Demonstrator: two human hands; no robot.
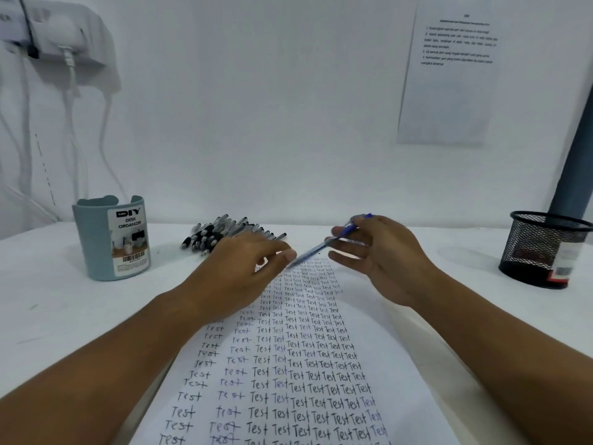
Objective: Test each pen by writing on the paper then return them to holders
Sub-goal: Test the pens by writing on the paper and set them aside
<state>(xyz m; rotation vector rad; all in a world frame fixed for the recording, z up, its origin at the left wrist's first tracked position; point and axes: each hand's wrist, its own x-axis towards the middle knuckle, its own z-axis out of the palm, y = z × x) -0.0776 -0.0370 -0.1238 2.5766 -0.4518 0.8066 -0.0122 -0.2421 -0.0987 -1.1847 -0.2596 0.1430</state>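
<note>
A blue pen (324, 245) slants over the far end of the white paper (308, 364), which is covered in columns of the word "Test". My right hand (382, 258) holds the pen's upper barrel between thumb and fingers. My left hand (244, 271) pinches the pen's lower end, near its tip or cap. A heap of several black-and-clear pens (224, 234) lies on the table just behind my left hand. A pale blue desk organizer (110, 240) stands at the left. A black mesh holder (545, 248) stands at the right.
The white table (51, 303) meets a white wall close behind. A printed sheet (449, 75) hangs on the wall at upper right. A power strip with white cables (64, 49) hangs at upper left. A grey pole (574, 162) rises behind the mesh holder.
</note>
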